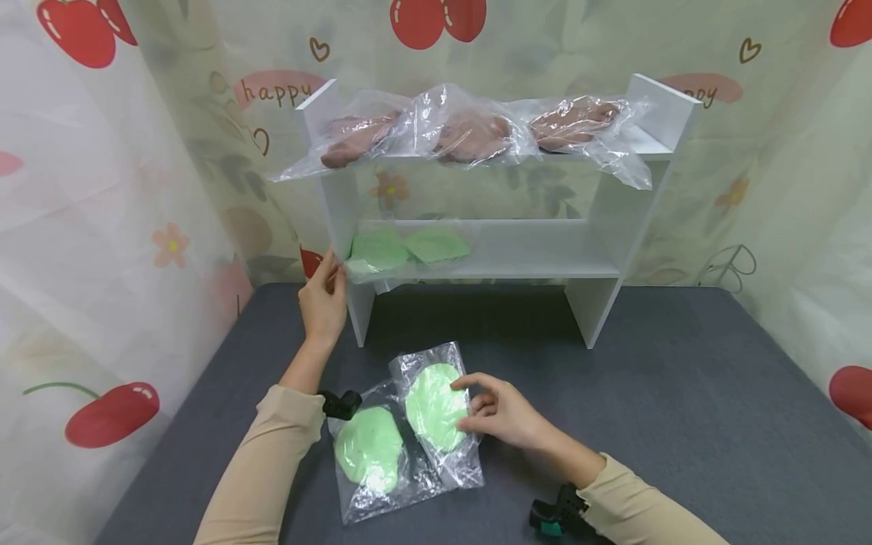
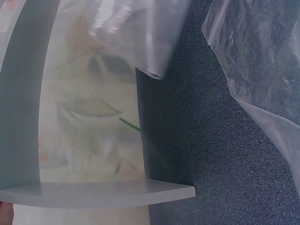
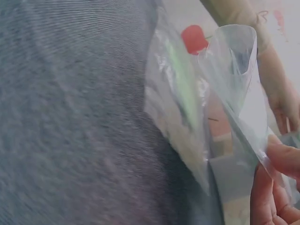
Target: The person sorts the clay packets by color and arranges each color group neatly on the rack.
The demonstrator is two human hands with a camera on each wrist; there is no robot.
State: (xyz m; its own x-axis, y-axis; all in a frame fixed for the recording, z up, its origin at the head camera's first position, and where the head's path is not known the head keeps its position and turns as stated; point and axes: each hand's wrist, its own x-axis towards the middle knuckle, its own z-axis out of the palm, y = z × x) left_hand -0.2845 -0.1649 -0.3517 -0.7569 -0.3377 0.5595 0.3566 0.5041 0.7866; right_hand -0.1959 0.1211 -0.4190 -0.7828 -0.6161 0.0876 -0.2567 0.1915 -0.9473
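My right hand (image 1: 504, 412) pinches the edge of a clear plastic bag (image 1: 470, 473) between thumb and fingers. A flat, rounded light-green piece (image 1: 431, 405) is inside it. Overlapping on its left is a second clear bag (image 1: 350, 507), with another light-green piece (image 1: 368, 446) in it. My left hand (image 1: 323, 303) touches the left side panel of a white two-tier shelf (image 1: 531, 265), its fingers pointing up along the panel. In the left wrist view only a fingertip (image 2: 5, 214) shows, by the panel's edge. In the right wrist view the pinched plastic (image 3: 234, 93) stands up from the fingers (image 3: 265, 197).
Two bagged green pieces (image 1: 409, 250) lie at the left of the lower tier. On the top tier rest several bagged brown lumps (image 1: 473, 136), their plastic hanging over the front edge. Under everything is a dark grey tabletop (image 1: 715, 393); a patterned curtain (image 1: 204, 45) hangs behind.
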